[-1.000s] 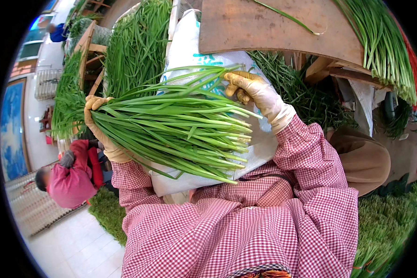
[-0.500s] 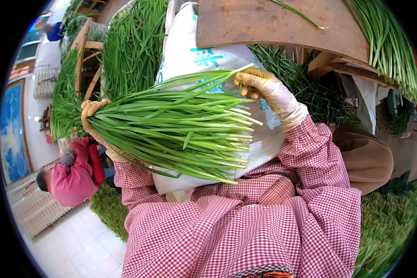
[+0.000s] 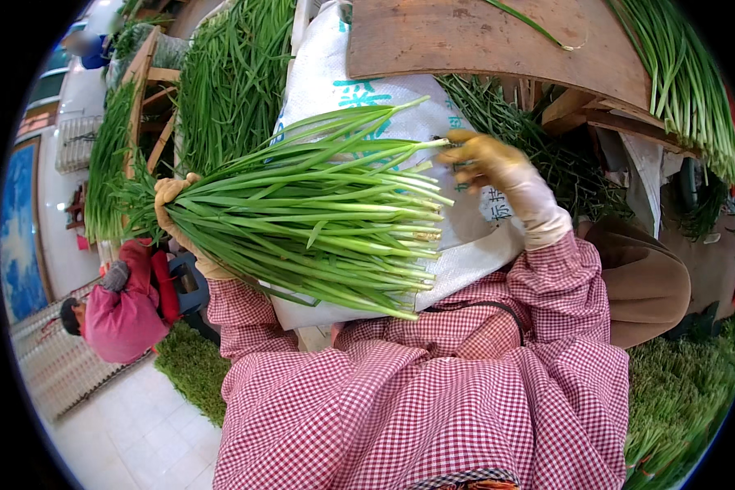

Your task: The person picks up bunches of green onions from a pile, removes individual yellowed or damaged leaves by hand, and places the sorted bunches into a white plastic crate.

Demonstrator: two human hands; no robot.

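A big bunch of green garlic chives point(image 3: 318, 220) lies sideways across my lap, its pale root ends fanned out to the right. Closed round the leafy end on the left is my left hand point(image 3: 174, 200), in a tan glove. My right hand point(image 3: 486, 163), in a yellowed glove, is off the root ends at the upper right, its fingers smeared by motion. The tip of one stalk reaches close to those fingers; whether they touch it I cannot make out. Under the bunch a white woven sack point(image 3: 318, 90) with green print covers my lap.
Ahead stands a brown wooden board point(image 3: 482, 41) with one loose stalk on it. More chives point(image 3: 678, 90) hang over its right edge. A tall heap of chives point(image 3: 233, 90) is at the left, beside a wooden frame point(image 3: 143, 90). A person in pink point(image 3: 126, 314) sits bent over at far left.
My right hand has moved right and slightly down, away from the stalk it was pinching at the top of the bunch. My left hand keeps its hold, shifted slightly right.
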